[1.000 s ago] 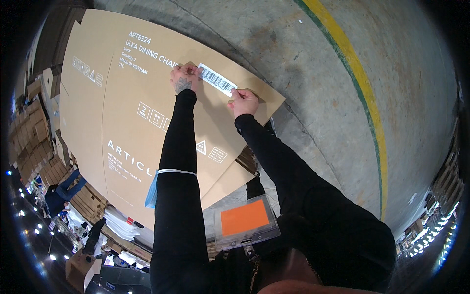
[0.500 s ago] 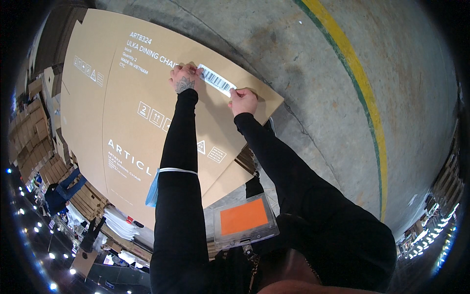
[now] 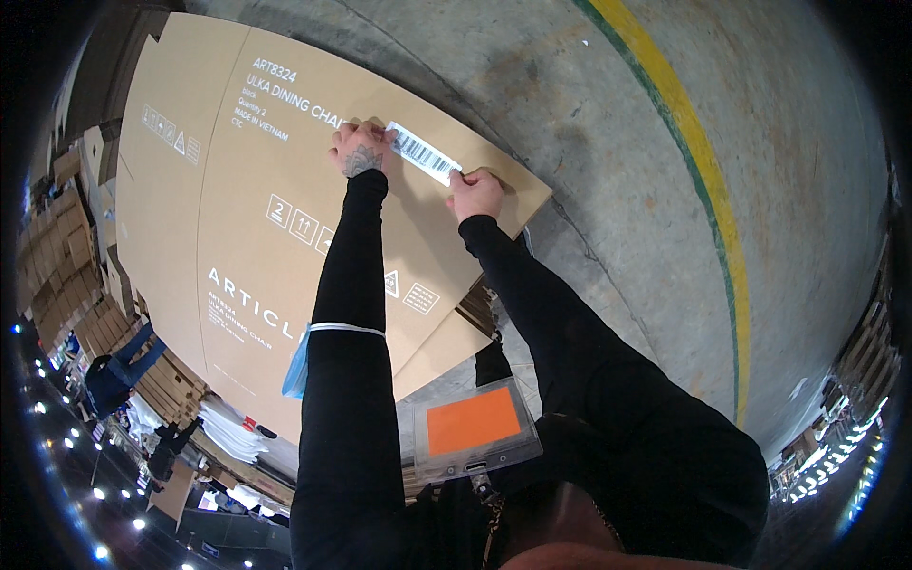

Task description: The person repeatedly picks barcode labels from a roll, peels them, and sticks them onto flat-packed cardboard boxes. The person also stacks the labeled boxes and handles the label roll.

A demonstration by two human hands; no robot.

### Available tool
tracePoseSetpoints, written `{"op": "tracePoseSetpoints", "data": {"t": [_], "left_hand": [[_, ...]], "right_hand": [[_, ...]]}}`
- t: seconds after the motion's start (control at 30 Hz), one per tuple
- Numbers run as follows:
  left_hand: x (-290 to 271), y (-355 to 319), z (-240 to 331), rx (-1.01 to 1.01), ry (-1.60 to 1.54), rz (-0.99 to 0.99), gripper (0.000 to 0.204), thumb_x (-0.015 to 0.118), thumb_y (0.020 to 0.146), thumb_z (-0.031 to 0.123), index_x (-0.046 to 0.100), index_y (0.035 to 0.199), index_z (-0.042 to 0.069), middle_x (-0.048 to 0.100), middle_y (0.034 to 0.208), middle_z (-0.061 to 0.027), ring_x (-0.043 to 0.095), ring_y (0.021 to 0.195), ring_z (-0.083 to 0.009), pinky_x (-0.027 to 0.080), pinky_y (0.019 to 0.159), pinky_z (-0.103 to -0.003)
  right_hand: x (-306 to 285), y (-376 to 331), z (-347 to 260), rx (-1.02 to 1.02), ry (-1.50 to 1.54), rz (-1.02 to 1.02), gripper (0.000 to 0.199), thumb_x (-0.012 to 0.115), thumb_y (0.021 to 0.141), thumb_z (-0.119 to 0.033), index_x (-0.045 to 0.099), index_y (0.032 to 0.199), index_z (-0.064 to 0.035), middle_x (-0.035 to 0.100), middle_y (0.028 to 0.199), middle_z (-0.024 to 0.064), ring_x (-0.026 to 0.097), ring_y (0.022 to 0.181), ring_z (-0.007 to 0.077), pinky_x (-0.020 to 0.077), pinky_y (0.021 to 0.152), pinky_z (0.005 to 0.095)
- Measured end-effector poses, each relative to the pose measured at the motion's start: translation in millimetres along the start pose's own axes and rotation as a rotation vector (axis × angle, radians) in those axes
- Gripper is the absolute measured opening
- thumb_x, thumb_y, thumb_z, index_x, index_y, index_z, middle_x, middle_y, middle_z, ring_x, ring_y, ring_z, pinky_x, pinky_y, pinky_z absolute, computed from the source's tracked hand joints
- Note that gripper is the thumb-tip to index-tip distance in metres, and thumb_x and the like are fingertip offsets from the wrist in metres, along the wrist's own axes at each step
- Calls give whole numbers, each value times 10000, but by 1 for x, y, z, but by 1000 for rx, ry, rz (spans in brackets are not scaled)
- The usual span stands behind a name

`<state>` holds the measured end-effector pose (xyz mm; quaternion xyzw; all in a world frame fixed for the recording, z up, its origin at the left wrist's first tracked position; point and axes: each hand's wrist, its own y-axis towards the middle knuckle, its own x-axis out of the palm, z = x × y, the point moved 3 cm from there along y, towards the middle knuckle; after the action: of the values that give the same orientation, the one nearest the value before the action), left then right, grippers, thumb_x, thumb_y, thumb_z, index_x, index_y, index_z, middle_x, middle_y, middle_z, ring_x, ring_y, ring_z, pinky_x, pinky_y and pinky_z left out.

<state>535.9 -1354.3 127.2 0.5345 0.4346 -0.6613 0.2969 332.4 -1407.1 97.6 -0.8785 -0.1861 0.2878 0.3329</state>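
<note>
A large brown cardboard box (image 3: 242,190) with white printed text and handling symbols lies in front of me. Over its far right part, a white barcode label (image 3: 424,153) is stretched between my hands. The fingers of my left hand (image 3: 361,149) are closed at the label's left end. At the opposite end, my right hand (image 3: 476,194) pinches the corner between thumb and finger. How much of the label touches the cardboard cannot be made out.
Concrete floor with a yellow and green line (image 3: 698,171) runs along the right. Stacked cartons (image 3: 57,242) stand at the far left, near a person in jeans (image 3: 123,370). A badge holder with an orange card (image 3: 473,421) hangs before me; blue material (image 3: 296,369) shows beside my left arm.
Both hands and the label have shifted very slightly to the right. My grip on its two ends looks the same. People in the left background have changed posture.
</note>
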Motion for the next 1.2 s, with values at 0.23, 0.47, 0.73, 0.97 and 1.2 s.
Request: {"op": "tracePoseSetpoints", "data": {"t": [0.23, 0.47, 0.73, 0.97, 1.2], "left_hand": [[-2, 1, 2, 36, 59, 12, 320, 742, 749, 531, 749, 886, 243, 594, 1079, -32, 515, 1121, -245, 380, 938, -477], [6, -4, -5, 19, 108, 147, 290, 755, 738, 525, 752, 832, 250, 570, 1153, -19, 505, 1139, -236, 364, 936, -468], [-15, 0, -3, -229, -6, 74, 1186, 811, 579, 657, 268, 1495, 134, 442, 1390, -128, 414, 1310, -287, 296, 1064, -533], [17, -43, 21, 461, -58, 168, 848, 477, 934, 546, 192, 1543, 30, 191, 1607, -170, 149, 1500, -309, 115, 1169, -592], [36, -43, 28, 522, -47, 130, 864, 451, 944, 544, 171, 1532, -23, 175, 1607, -194, 142, 1500, -332, 108, 1173, -577]], "right_hand": [[-7, 3, 6, -101, -27, 53, 283, 743, 821, -260, 620, 727, -23, 670, 665, 146, 695, 604, 269, 540, 573, 390], [-50, 8, -16, -472, -256, 126, 330, 774, 771, -299, 577, 954, -108, 578, 861, 66, 596, 883, 293, 437, 848, 457], [-58, 40, -53, -476, -642, -3, 1015, 816, 684, -474, 291, 1476, -119, 508, 1377, 179, 467, 1295, 356, 257, 1087, 612], [-49, 45, -54, -354, -673, -245, 1098, 804, 673, -537, 257, 1497, -61, 618, 1242, 238, 616, 1130, 378, 447, 984, 504], [-57, 56, -41, -397, -526, -248, 815, 527, 902, -573, 289, 1482, -53, 645, 1193, 241, 633, 1066, 415, 477, 915, 496]]}}
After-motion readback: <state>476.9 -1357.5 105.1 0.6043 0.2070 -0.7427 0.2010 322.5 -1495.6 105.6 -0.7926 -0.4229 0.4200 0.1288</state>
